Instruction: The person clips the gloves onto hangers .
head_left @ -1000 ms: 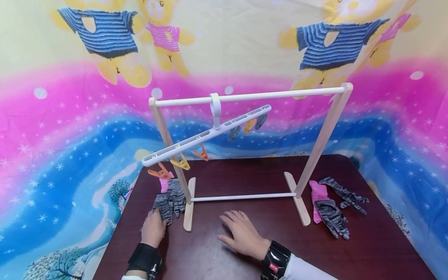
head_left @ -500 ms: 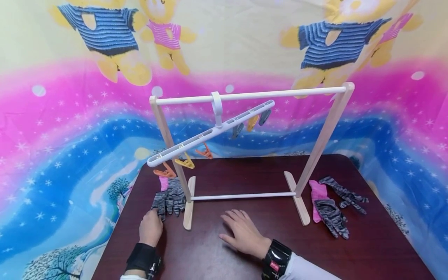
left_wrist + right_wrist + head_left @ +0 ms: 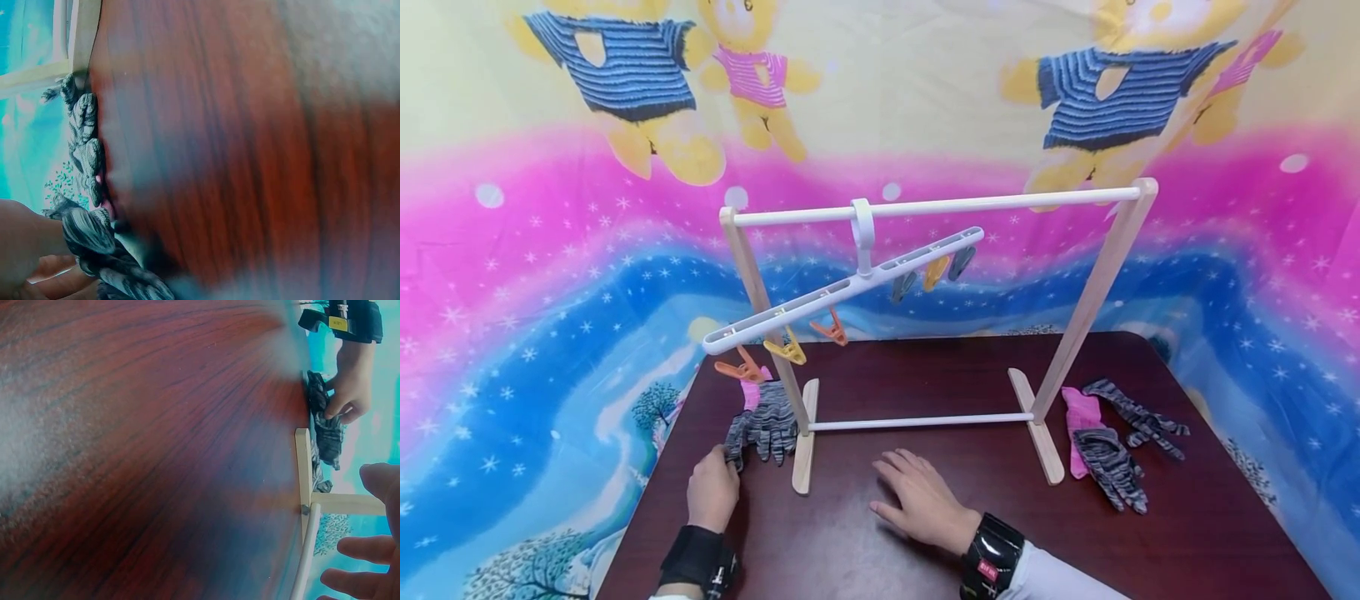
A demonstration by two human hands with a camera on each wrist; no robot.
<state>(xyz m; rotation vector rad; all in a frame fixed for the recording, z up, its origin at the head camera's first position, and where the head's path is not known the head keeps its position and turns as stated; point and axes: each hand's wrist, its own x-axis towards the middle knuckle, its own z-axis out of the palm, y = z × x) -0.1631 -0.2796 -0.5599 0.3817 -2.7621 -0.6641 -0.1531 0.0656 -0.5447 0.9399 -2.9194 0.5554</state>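
My left hand [image 3: 713, 490] pinches the fingers of a grey-and-black striped knit glove [image 3: 737, 437] at the table's left side. In the left wrist view, thumb and fingers close round the bunched glove [image 3: 90, 232]. Beside it lies another striped glove [image 3: 772, 417], partly behind the rack's post, with a pink cloth piece [image 3: 750, 394] showing at its top. My right hand [image 3: 921, 502] rests near the middle of the table, fingers spread and holding nothing. The right wrist view shows its fingers [image 3: 362, 550] extended at the edge.
A wooden rack [image 3: 1086, 308] with white bars stands ahead. From its top bar hangs a white clip hanger [image 3: 820, 302] with orange, yellow and grey clothespins [image 3: 831, 327]. Right of the rack lie striped gloves [image 3: 1108, 467] and a pink cloth piece [image 3: 1081, 417].
My left hand has drawn back slightly toward the lower left, and the held glove has shifted. The hanger has swayed a little. My right hand has stayed in place.
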